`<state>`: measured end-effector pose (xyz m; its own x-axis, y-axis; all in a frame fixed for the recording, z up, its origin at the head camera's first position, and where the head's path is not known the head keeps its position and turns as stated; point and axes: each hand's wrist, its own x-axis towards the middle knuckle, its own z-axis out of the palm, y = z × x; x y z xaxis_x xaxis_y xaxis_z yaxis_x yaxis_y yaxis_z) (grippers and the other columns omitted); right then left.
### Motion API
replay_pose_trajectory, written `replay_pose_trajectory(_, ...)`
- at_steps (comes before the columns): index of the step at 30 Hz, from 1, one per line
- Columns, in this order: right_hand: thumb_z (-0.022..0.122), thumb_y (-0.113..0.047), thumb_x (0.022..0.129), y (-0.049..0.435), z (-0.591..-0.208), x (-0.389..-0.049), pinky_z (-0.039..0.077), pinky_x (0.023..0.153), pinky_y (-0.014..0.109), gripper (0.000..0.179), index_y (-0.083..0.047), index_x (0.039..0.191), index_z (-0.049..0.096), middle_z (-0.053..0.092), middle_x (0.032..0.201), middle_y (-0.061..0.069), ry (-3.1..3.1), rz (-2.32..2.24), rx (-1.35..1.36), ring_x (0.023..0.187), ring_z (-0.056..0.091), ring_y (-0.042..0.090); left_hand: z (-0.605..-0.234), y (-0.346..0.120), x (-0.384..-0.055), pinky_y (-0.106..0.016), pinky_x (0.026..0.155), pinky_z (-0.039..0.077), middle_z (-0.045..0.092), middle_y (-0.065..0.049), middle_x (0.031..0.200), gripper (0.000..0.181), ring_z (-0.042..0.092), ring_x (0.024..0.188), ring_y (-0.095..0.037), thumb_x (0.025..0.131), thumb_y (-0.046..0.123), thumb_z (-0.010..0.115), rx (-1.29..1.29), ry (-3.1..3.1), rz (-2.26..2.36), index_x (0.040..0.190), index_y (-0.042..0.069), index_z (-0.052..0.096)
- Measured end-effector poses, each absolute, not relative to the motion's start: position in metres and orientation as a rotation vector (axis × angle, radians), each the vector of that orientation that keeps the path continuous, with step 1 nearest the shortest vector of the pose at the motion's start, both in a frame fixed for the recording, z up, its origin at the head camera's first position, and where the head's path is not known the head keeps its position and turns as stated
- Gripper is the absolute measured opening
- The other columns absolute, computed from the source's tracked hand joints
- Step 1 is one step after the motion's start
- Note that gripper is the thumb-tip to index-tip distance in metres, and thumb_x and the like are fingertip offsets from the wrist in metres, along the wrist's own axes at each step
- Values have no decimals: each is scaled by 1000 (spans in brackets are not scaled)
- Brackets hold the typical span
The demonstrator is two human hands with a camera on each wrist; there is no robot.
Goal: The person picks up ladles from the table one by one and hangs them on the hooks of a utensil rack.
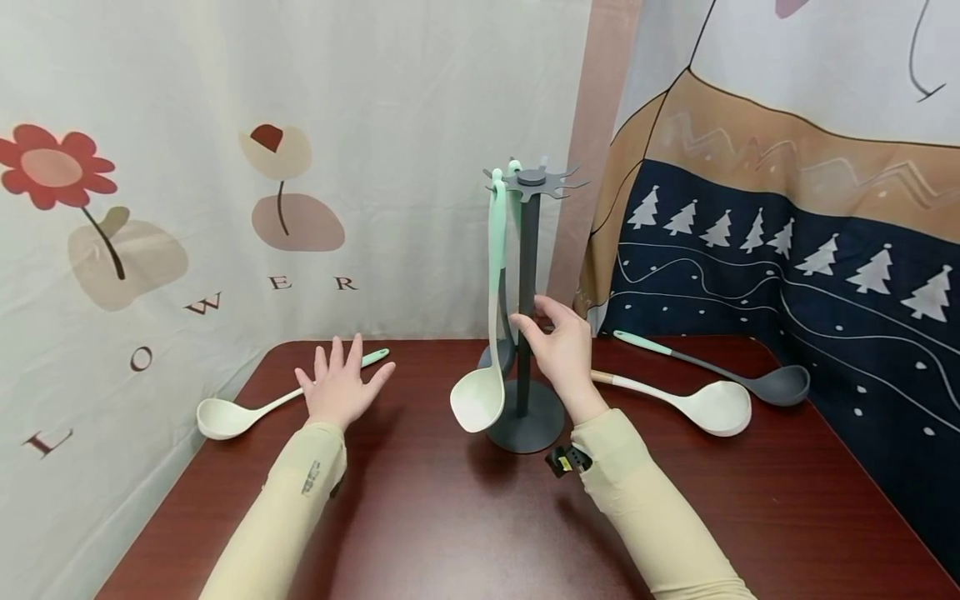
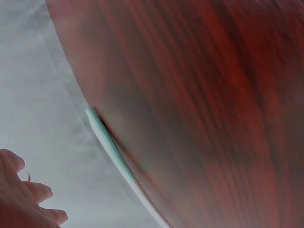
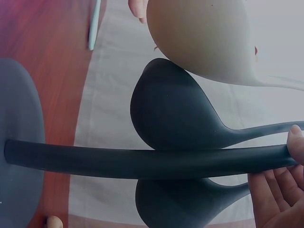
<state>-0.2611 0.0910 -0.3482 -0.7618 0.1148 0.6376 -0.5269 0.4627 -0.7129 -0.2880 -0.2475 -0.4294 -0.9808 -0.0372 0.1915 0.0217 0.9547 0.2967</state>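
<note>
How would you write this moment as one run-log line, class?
left grip: spread near left ladle; right grip: holds pole; on stand: hanging ladle; on table, right: pale ladle, dark ladle

This looks like a small indoor corner screened with printed cloth; whether it belongs to a home, a studio or a lab cannot be told. Pale fabric, softly creased, fills the left and middle of the head view, with a red flower at upper left and spaced letters lower down. At right, the print turns to a navy band of white trees beneath tan hills. The cloth meets the far edge of a reddish-brown, wood-grained desk across the lower frame. Only the ladles and dark stand suggest a kitchen.
</note>
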Motion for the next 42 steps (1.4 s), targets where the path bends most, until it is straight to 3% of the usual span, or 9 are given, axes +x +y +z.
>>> replay_pose_trajectory(21, 77, -20, 88, 91, -349, -260, 56, 73, 40, 22, -6, 104, 74, 71, 92, 9, -2093, 1322, 332, 87, 67, 24, -431, -290, -288, -79, 99, -11, 7, -35, 158, 100, -6, 142, -58, 90, 77, 35, 148, -2944, -513, 159, 7, 14)
replay_pose_trajectory(32, 77, -20, 89, 91, -349, -262, 56, 74, 46, 23, -5, 106, 74, 71, 93, 11, -2086, 1331, 326, 87, 67, 26, -433, -306, -294, -79, 97, -15, 1, -35, 157, 109, -12, 141, -57, 85, 85, 28, 195, -2998, -503, 159, 7, 10)
replay_pose_trajectory(42, 76, -20, 89, 91, -349, -262, 56, 75, 47, 21, -6, 104, 74, 71, 91, 10, -2086, 1340, 336, 86, 66, 25, -440, -316, -294, -82, 97, -8, 6, -37, 156, 110, -4, 140, -61, 85, 84, 33, 134, -3067, -489, 157, 3, 16)
